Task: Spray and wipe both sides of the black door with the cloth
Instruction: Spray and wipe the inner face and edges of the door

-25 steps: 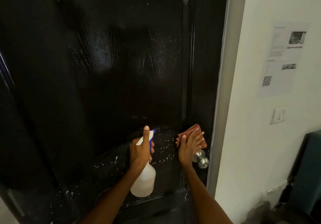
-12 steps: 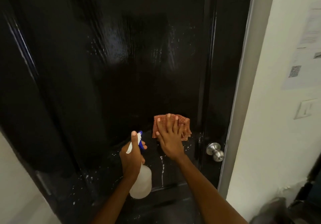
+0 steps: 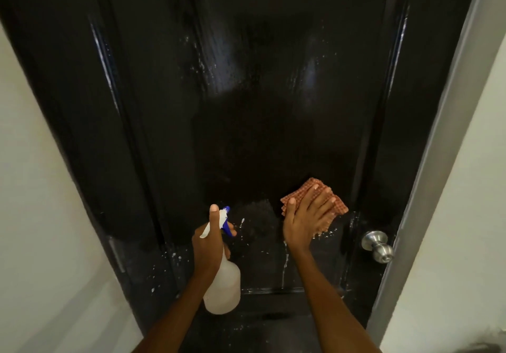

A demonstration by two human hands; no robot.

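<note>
Left grip [image 3: 209, 243] is wrapped round the neck of the spray bottle [image 3: 223, 288], thumb lying up along the blue-and-white head, nozzle toward the black door [image 3: 246, 106]. On my right grip [image 3: 306, 219] I see the fingers spread flat, pressing the orange checked cloth [image 3: 312, 196] against the wet panel, left of and above the metal knob [image 3: 377, 246]. White droplets and a drip streak mark the door between the wrists.

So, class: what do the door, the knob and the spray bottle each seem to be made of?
Door: probably painted wood, glossy black; grain shows under the sheen.
Knob: metal, brushed silver by its dull shine.
Spray bottle: translucent whitish plastic, with a blue and white nozzle.
</note>
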